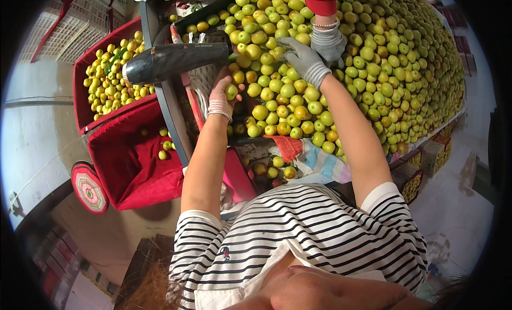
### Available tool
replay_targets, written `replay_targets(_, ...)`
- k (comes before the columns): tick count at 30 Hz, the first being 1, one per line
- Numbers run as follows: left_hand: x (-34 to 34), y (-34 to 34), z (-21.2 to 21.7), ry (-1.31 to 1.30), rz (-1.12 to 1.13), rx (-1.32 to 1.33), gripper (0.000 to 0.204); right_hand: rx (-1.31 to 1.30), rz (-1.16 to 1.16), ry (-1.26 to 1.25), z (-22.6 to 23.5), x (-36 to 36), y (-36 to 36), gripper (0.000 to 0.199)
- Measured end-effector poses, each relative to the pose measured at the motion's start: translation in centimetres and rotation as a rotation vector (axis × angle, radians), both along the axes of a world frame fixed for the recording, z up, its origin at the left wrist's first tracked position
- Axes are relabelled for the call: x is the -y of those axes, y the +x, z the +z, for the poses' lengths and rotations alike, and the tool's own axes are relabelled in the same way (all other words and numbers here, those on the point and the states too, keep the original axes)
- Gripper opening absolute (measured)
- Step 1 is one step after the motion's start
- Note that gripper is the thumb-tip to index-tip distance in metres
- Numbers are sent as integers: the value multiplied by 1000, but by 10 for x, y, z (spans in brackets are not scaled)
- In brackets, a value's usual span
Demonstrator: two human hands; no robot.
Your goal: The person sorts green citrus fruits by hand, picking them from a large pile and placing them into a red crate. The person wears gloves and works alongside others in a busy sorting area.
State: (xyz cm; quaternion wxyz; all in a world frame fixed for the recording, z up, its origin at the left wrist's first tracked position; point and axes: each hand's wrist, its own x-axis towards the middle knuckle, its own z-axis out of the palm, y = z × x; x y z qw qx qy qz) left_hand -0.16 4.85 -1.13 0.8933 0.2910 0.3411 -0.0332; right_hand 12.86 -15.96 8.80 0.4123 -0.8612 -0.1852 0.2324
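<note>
A large heap of small yellow-green round fruits (pixel 341 70) covers a sorting table in front of me. My left hand (pixel 223 96), in a pink-and-white glove, is closed around one yellow-green fruit (pixel 231 91) at the left edge of the heap, beside a grey metal frame. My right hand (pixel 302 58), in a grey glove, rests on the fruits further back with its fingers spread over them. Another person's grey-gloved hand (pixel 328 42), with a red cuff above it, touches the fruits just beyond my right hand.
A grey metal tube (pixel 176 62) juts out at the left of the table. Red cloth-lined bins (pixel 128 150) at the left hold more fruits. White plastic crates (pixel 69 27) stand at the far left. Boxes of fruits (pixel 426 160) sit below the table's right side.
</note>
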Motion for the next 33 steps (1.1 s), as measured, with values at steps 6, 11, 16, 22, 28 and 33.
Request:
replay_targets(6,0,2,-4,-9,-59,-51,36,259,350,-598,0,-16,-17,18)
replay_targets(11,3,1,-1,27,-92,-41,51,438,613,-967,-14,-35,-34,24)
replay_targets(16,3,3,1,39,-151,50,60,428,731,-1018,-19,-51,-32,20)
replay_targets(22,1,4,-6,5,-133,24,39,467,283,-568,32,-28,-38,20)
replay_targets(28,6,0,-1,44,-135,127,36,408,697,-782,58,23,-121,33)
replay_targets(33,6,0,-6,41,-141,54,33,362,584,-962,36,37,-129,31)
